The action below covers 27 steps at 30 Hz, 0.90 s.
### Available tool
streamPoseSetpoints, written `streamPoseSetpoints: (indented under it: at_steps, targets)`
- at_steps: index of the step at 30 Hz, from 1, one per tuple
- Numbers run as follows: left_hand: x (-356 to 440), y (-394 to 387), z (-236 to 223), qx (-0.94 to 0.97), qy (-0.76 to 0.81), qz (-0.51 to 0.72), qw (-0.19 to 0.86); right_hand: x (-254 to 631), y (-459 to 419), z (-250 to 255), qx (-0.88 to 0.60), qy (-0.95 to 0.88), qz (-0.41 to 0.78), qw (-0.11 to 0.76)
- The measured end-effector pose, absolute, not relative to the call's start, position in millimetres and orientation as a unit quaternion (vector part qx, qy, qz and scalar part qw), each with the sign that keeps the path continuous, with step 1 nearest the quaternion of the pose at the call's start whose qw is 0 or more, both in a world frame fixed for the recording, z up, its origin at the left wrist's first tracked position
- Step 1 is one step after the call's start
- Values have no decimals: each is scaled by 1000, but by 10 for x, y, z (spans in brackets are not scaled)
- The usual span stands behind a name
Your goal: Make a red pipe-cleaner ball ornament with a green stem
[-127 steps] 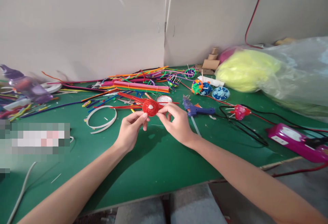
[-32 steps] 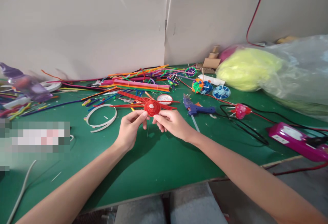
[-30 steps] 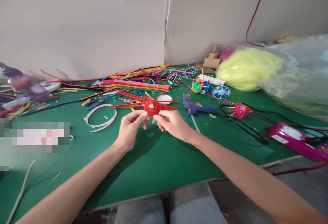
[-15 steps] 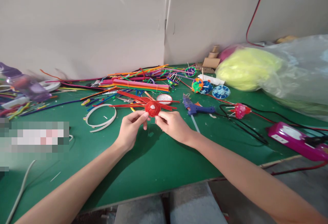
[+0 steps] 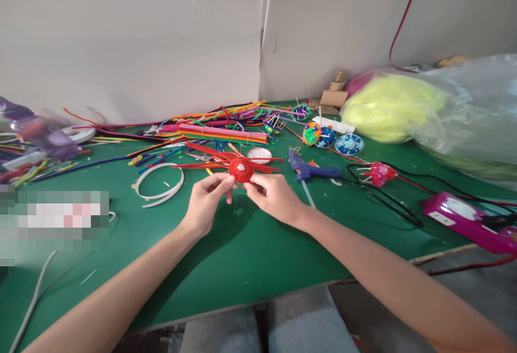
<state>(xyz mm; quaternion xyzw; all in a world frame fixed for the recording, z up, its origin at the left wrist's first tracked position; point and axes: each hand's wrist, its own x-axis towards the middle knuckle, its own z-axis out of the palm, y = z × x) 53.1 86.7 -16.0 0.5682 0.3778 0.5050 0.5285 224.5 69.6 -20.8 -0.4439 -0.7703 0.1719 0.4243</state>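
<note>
Between my two hands is a round red coil, seemingly wound from pipe cleaner, with a pale spot at its centre. My left hand pinches its lower left edge between thumb and fingers. On the lower right edge, my right hand grips it the same way. Behind the coil lie loose red pipe cleaners, fanned out on the green table. A small round dish with a whitish inside sits just past the coil. To the right of my right hand rests a blue glue gun.
Bundled coloured pipe cleaners lie at the back. A white strip loop is at left, near a purple bottle. Patterned discs, a pink-red cone, a magenta power strip, cords and a plastic bag fill the right.
Almost nothing differs. Both hands keep their pinch on the red coil, which stays in nearly the same place.
</note>
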Motion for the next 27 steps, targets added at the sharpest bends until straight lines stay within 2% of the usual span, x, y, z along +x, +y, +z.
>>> streamPoseSetpoints:
  at_steps: [27]
  targets:
    - [550,851,-135,570,400,490,525,2252,699,-208,-464,-780,153,391]
